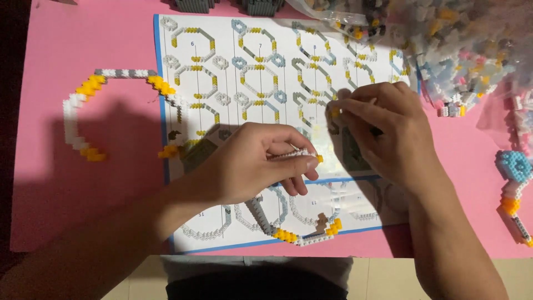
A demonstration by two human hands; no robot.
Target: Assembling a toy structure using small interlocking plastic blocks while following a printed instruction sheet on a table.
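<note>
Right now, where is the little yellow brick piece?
In the head view, the small yellow brick is pinched in the right hand's fingertips, over the instruction sheet, just above the white brick strip the left hand holds.

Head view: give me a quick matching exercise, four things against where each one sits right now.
Things:
1. white and yellow brick arc
2. bag of loose bricks
3. blue brick piece
4. small yellow brick

Places:
A. at the right hand's fingertips
B. far right edge of the pink mat
C. top right corner
D. on the mat, left of the instruction sheet

Pairs: 1-D, 2-C, 3-B, 4-A. The left hand pinches a thin white brick strip with a yellow end.
</note>
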